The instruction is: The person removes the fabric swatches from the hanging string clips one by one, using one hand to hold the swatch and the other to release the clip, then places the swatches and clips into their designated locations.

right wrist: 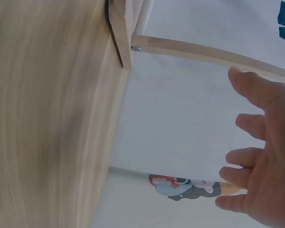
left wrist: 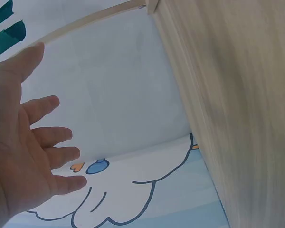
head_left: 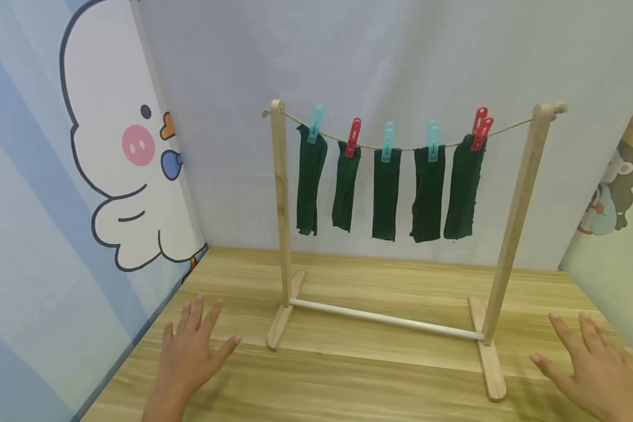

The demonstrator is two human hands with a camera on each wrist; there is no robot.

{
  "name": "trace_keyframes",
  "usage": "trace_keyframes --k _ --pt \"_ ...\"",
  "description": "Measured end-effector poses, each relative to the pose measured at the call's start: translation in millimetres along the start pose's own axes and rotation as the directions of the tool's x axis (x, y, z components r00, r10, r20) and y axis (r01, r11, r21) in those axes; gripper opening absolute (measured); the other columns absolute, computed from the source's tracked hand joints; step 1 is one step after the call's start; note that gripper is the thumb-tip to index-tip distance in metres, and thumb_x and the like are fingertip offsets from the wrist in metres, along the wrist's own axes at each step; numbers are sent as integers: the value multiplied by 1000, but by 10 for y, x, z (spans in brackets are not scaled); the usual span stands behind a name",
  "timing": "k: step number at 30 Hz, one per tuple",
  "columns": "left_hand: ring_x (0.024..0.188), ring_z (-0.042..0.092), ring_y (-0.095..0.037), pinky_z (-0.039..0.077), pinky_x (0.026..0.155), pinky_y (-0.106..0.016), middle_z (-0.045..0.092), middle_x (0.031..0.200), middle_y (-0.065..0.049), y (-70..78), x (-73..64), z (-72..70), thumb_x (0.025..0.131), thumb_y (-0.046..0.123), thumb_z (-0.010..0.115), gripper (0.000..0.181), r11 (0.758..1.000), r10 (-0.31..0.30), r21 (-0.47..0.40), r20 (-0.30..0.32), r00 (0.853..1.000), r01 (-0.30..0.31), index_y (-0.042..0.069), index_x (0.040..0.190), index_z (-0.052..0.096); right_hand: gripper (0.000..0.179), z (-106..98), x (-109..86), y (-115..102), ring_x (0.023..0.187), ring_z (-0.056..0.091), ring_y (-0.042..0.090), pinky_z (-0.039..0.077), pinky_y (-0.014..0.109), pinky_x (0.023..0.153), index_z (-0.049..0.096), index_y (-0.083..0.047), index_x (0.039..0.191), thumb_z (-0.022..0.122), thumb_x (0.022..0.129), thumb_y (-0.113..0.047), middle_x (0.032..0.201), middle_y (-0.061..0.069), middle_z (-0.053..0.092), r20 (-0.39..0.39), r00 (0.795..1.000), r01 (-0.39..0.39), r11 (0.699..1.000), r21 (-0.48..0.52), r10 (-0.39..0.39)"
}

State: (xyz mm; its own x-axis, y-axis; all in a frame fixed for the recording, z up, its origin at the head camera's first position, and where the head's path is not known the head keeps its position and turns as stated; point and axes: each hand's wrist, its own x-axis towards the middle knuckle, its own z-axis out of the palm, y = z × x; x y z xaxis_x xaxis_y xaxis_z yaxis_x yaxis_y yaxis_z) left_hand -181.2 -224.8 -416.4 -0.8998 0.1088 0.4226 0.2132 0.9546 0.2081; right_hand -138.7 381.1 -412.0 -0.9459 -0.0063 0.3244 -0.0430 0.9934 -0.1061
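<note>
Flanking the clothesline stand [head_left: 282,199], left hand [head_left: 189,351] and right hand [head_left: 598,375] spread empty fingers, pegging apparently complete, any adjustment needing a pinch.

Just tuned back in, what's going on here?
Nobody is handling anything at this moment. A person's left hand and right hand are both open and empty, one at either side of a wooden rack standing on the table. Five dark green cloth strips hang in a row from the string between its posts, held by red clips and light blue clips. Neither hand touches the rack or the strips.
</note>
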Motion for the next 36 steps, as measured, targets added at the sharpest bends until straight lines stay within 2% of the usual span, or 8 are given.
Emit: trace_keyframes --k 2,5,11,22,27,30,34,36 --pt "120 36 -50 27 88 -70 39 135 -30 -8 24 10 78 45 70 68 999 54 0 -104 993 -55 4 130 52 84 -29 -11 -20 110 30 64 26 75 77 30 6 139 61 85 -50 125 50 27 -56 998 38 999 -6 -38" --pt "110 46 -49 36 79 -68 49 124 -32 -22 56 22 71 34 77 63 993 117 -2 -240 964 -121 0 121 57 81 -76 -26 -67 100 38 65 35 71 71 40 9 132 67 81 -46 121 49 34 -135 988 81 997 11 -79" --pt "98 55 -46 42 70 -63 56 113 -30 -1 80 12 69 26 78 56 987 95 -93 -342 935 -134 -1 115 60 77 -151 -8 -185 91 45 63 39 68 64 45 9 128 72 78 -43 117 45 42 -230 967 120 992 45 -106" --pt "103 54 -41 44 78 -57 58 115 -21 160 100 -68 80 19 73 44 951 -52 -306 -249 967 -28 0 117 58 64 -185 110 -348 94 55 50 44 60 67 59 8 116 74 75 -39 113 29 57 -481 845 322 940 111 -233" --pt "106 53 -40 43 82 -56 58 115 -22 236 136 -77 80 17 73 43 937 -45 -345 -245 969 -44 -1 116 58 59 -163 126 -425 96 54 50 41 58 80 58 5 119 76 75 -30 115 27 58 -503 836 348 920 180 -218" --pt "106 53 -39 42 84 -54 58 114 -21 288 167 -76 80 15 74 43 925 -49 -377 -249 967 -50 -1 116 59 57 -163 143 -467 97 54 49 38 39 97 58 4 120 75 77 -27 114 29 57 -522 827 370 901 229 -207" --pt "109 51 -38 39 88 -53 58 116 -19 363 207 -92 81 16 73 42 897 -79 -440 -231 970 -32 0 118 59 57 -158 222 -528 114 52 20 26 12 97 59 6 117 68 84 -39 113 26 59 -607 767 452 847 279 -209" --pt "110 51 -36 39 89 -52 58 118 -17 398 229 -104 83 17 71 41 882 -96 -472 -215 972 -17 2 119 59 60 -155 273 -564 115 47 5 29 12 95 61 8 114 64 86 -45 113 21 61 -653 729 495 816 297 -205"
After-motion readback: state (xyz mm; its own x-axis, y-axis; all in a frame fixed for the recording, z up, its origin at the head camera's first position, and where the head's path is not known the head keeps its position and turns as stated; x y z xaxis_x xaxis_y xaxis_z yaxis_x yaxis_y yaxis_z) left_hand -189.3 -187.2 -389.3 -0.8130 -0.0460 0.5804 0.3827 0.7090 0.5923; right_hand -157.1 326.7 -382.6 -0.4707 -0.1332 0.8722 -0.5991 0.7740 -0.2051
